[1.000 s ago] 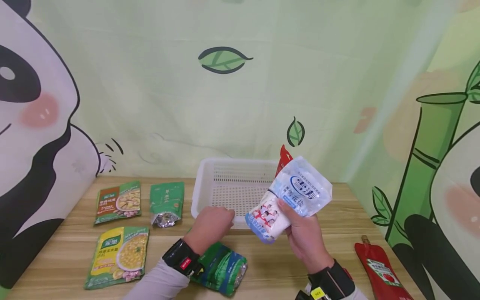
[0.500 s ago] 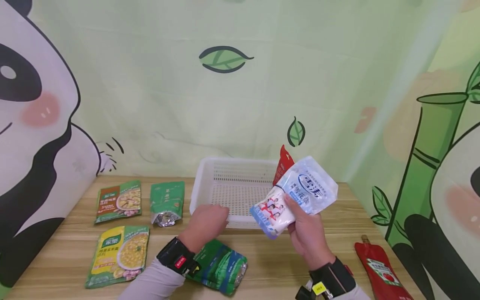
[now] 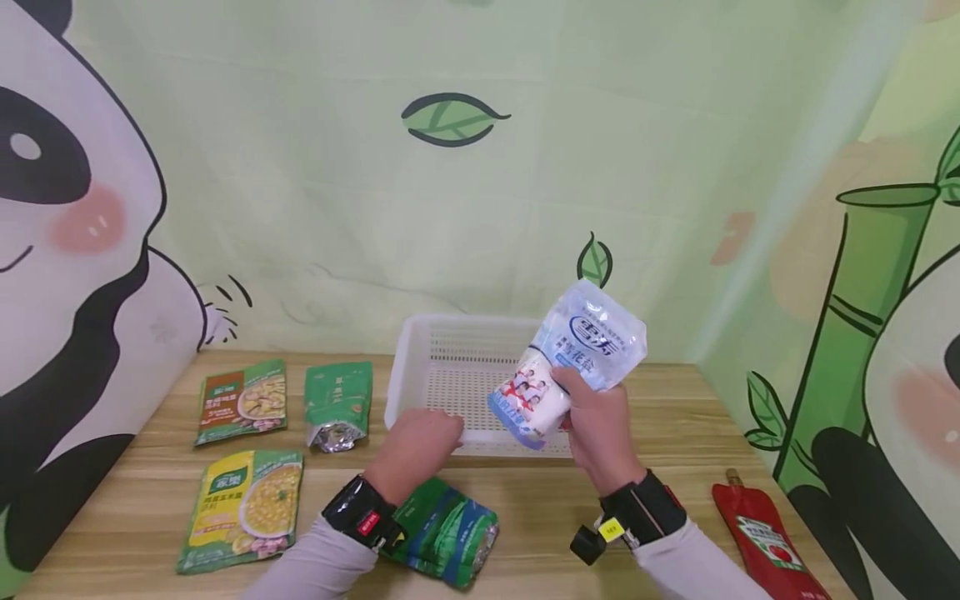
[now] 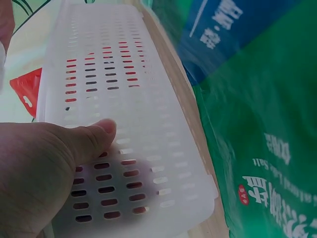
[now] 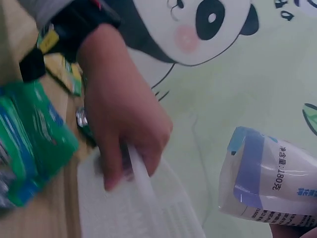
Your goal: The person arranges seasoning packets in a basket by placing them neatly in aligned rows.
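Observation:
My left hand (image 3: 422,446) grips the near left rim of a white plastic basket (image 3: 401,377). In the left wrist view its thumb (image 4: 91,141) lies against the outside of the slotted wall, and the fingers show faintly through it from inside. Held up over the basket's right part is a blue-and-white pouch of salt (image 3: 596,333). My right hand (image 3: 600,429) grips this pouch at its right side, thumb across the front. The pouch's blue bottom end (image 5: 250,168) appears in the right wrist view. A red packet (image 4: 28,90) sticks up from the basket, hidden behind the salt in the head view.
A green-and-blue pouch (image 3: 448,533) lies in front of the basket, close to my left wrist. To the left are a yellow soup packet (image 3: 243,508), a brown-and-green soup packet (image 3: 243,400) and a green foil pouch (image 3: 339,404). A red ketchup pouch (image 3: 765,537) lies at right.
My right hand has raised the salt pouch and brought it leftward, after a slight shift right. The pouch now covers the red packet in the head view. My left hand stays at the rim.

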A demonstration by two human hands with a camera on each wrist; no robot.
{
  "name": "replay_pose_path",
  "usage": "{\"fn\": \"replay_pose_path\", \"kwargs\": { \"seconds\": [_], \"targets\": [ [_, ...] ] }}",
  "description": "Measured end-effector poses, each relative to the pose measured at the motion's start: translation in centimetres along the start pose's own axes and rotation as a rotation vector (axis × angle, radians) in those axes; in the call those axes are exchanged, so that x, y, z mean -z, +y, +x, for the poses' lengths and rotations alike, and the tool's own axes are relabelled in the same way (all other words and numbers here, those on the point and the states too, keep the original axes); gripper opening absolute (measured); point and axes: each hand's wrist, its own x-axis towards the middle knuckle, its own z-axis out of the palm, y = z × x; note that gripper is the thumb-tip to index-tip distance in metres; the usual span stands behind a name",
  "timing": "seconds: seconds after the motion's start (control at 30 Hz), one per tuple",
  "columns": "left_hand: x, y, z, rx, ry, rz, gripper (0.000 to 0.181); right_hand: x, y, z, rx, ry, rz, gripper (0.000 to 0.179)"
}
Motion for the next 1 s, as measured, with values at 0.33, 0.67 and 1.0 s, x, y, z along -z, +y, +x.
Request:
{"fn": "replay_pose_path", "kwargs": {
  "seconds": [0.33, 0.67, 1.0],
  "targets": [
    [-0.1, -0.3, -0.2, 0.030, -0.006, 0.010, 0.019, -2.9, -0.4, 5.5, -0.028, 0.017, -0.483, 0.043],
    [-0.3, -0.6, -0.1, 0.016, 0.006, 0.019, 0.019, -4.5, 0.9, 9.0, -0.039, 0.057, -0.819, 0.040],
    [-0.5, -0.2, 0.1, 0.008, 0.018, 0.028, 0.018, -4.7, 1.0, 11.0, -0.165, 0.036, -0.961, 0.038]
  ]
}}
